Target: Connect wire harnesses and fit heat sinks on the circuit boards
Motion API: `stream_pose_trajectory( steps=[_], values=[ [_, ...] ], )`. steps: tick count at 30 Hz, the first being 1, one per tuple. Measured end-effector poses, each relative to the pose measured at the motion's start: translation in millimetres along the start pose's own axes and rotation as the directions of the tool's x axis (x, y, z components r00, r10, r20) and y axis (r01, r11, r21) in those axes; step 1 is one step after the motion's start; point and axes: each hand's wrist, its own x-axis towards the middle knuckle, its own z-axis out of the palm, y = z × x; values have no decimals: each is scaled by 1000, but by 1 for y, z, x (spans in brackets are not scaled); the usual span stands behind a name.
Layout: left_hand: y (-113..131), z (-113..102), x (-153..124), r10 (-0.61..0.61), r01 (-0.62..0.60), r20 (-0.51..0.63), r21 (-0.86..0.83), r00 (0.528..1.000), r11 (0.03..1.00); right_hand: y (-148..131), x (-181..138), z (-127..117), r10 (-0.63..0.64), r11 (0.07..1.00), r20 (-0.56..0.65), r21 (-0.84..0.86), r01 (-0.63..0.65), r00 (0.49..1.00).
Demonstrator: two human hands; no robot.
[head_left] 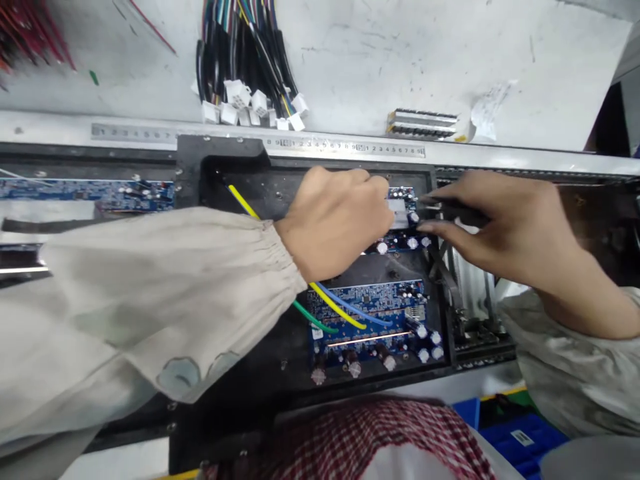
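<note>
My left hand (343, 223) is closed, knuckles up, over the left part of a small blue circuit board (413, 242). Its fingertips and anything in them are hidden. From the right, my right hand (520, 230) pinches what look like black tweezers (463, 212), their tips at the board's right edge, beside a capacitor. A second blue circuit board (367, 307) lies nearer to me in the black tray (250, 363). Yellow (340, 311), blue and green wires end on it and run under my left wrist and sleeve.
A bundle of cables with white connectors (237, 95) lies behind the metal ruler strip (320, 143). A pin-row part (423, 123) sits to its right. Another blue board (85, 190) is at the left. A conveyor frame (480, 360) runs at the right, with a blue bin (520, 440) below.
</note>
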Motion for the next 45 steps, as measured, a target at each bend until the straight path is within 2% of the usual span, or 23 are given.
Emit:
stream_pose_trajectory(
  steps=[4, 6, 8, 10, 14, 18, 22, 25, 29, 33, 37, 42, 45],
  values=[
    [0, -1, -1, -109, 109, 23, -5, 994, 994, -1, 22, 7, -37, 987, 141, 158, 15, 989],
    [-2, 1, -2, -126, 125, 29, 23, 992, 992, 3, 30, 9, -67, 981, 200, 192, 28, 977],
    [-7, 3, -5, -83, 83, 4, 67, 997, 994, 9, 34, 11, -75, 978, 236, 205, 26, 969],
    [-14, 4, -9, -18, 21, -31, 92, 999, 996, 13, 36, 13, -72, 975, 222, 223, 22, 972],
    [-29, 2, -22, 75, -74, -35, 19, 997, 997, 16, 35, 15, -78, 969, 188, 244, 31, 979],
    [-41, 2, -38, 113, -122, -118, -73, 987, 990, 13, 36, 13, -108, 986, 236, 146, 74, 966],
    [-48, 7, -45, 63, -101, -194, -191, 979, 976, 6, 38, 13, -49, 993, 304, -88, 79, 951],
    [-50, 14, -43, 19, -78, -238, -241, 971, 967, 1, 43, 16, -39, 973, 303, -206, 106, 952],
    [-53, 20, -40, -8, -85, -278, -322, 961, 943, 0, 52, 20, -130, 970, 307, -158, 185, 943],
    [-54, 20, -40, -3, -100, -288, -343, 958, 934, 2, 59, 20, -224, 954, 406, -93, 284, 886],
    [-53, 19, -39, -20, -65, -227, -362, 974, 930, 6, 59, 18, -256, 938, 484, -83, 335, 837],
    [-49, 19, -38, -45, -52, -240, -384, 970, 922, 12, 56, 20, -292, 935, 443, -53, 350, 848],
    [-51, 23, -38, 19, -153, -332, -380, 943, 912, 15, 56, 23, -313, 929, 426, -48, 366, 849]
  ],
)
